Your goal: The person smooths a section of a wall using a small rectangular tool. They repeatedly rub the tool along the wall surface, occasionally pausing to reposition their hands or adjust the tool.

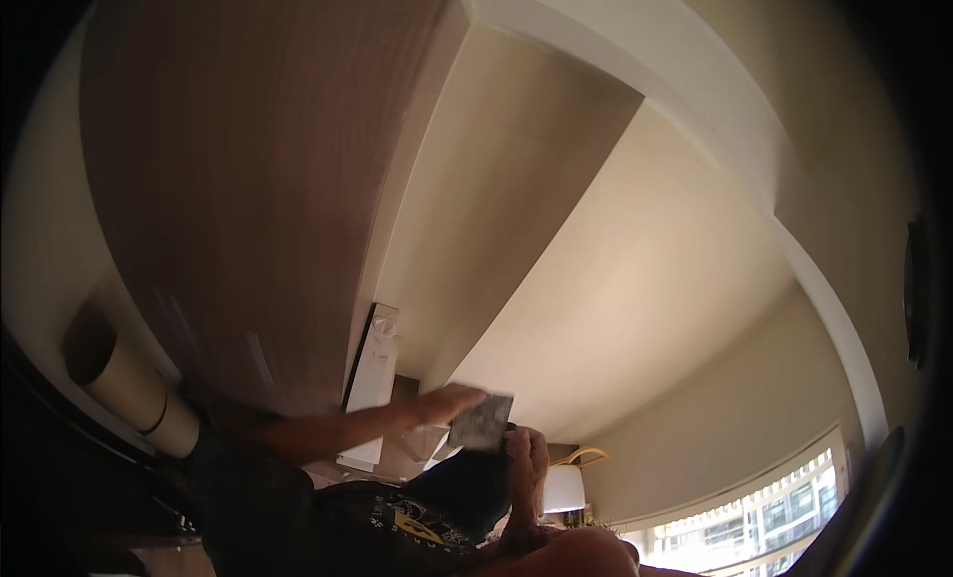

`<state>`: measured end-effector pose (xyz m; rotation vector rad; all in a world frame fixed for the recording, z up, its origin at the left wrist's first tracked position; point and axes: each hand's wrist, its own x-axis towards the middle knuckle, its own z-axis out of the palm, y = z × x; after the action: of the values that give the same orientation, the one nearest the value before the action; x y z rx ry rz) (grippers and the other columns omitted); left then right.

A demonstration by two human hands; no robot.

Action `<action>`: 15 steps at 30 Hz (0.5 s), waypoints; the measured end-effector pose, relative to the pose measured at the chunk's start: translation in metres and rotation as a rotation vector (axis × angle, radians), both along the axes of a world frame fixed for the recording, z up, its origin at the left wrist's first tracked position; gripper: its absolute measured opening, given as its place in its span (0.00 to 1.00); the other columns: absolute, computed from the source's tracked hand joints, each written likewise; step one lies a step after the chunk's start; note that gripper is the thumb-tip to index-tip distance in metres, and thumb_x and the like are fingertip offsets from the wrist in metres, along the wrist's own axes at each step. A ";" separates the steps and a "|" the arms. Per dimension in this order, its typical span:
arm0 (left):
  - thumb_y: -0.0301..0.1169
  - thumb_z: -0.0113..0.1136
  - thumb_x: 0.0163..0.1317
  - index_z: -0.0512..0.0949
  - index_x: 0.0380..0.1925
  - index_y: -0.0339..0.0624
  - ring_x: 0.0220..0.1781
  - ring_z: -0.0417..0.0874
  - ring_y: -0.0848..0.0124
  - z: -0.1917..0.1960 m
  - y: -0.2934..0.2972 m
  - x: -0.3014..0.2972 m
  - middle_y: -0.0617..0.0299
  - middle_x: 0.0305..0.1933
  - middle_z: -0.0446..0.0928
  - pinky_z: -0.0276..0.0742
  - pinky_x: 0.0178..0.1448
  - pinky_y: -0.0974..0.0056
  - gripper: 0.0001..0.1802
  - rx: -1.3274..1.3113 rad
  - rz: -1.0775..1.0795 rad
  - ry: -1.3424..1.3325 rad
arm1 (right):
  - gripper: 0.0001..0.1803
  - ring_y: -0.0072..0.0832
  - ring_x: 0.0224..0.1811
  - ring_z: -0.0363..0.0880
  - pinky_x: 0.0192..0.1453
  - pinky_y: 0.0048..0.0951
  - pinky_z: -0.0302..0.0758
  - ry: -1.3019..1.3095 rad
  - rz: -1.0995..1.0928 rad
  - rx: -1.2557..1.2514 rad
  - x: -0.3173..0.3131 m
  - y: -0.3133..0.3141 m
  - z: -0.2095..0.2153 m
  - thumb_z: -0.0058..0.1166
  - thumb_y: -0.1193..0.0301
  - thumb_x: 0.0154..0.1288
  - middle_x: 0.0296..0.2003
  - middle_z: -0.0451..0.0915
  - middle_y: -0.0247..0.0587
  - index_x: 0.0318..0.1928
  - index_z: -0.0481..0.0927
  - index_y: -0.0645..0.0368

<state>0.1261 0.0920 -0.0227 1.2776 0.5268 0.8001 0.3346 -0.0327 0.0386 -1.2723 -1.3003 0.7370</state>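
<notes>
A small grey, flat, rectangular thing (481, 422) with a mottled, blurred face is held up in front of my dark printed shirt (397, 522). My left hand (444, 404) reaches across from the left, its fingers closed against the upper left edge of this grey piece. Close by its right side, my right hand (529, 461) is raised with curled fingers. Something dark shows at those fingertips, but what the right hand grips is mostly hidden. Blur keeps me from telling exactly what kind of thing the grey piece is.
A large brown wood-look panel (238, 180) fills the left side, beside beige walls (635, 269). Farther left is a cream and brown cylinder (124, 383). Behind my hands are a white box-like thing (564, 489) and a yellow loop (593, 454). A bright window (794, 507) lies lower right.
</notes>
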 end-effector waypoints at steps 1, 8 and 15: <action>0.51 0.49 0.83 0.82 0.55 0.37 0.48 0.83 0.74 0.035 0.017 -0.018 0.62 0.48 0.84 0.80 0.51 0.59 0.27 0.117 0.157 0.103 | 0.18 0.29 0.43 0.83 0.51 0.33 0.82 0.024 -0.076 -0.063 0.019 -0.014 -0.005 0.52 0.60 0.84 0.41 0.86 0.43 0.49 0.82 0.66; 0.42 0.41 0.86 0.75 0.59 0.40 0.51 0.81 0.70 0.373 0.157 -0.074 0.60 0.51 0.79 0.79 0.59 0.58 0.19 0.408 0.998 -0.940 | 0.17 0.29 0.42 0.84 0.46 0.31 0.81 0.086 -0.377 -0.222 0.121 -0.073 -0.065 0.54 0.60 0.82 0.43 0.87 0.43 0.50 0.82 0.64; 0.16 0.40 0.69 0.42 0.83 0.35 0.85 0.55 0.53 0.538 0.225 -0.061 0.43 0.84 0.51 0.51 0.87 0.55 0.42 0.751 1.190 -0.984 | 0.16 0.27 0.40 0.83 0.43 0.30 0.80 0.233 -0.462 -0.248 0.132 -0.105 -0.099 0.55 0.60 0.81 0.41 0.87 0.41 0.49 0.82 0.63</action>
<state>0.0648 0.3168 0.5149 0.9208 0.0954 2.6194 0.4662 -0.1375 -0.0606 -1.5621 -0.7024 0.6995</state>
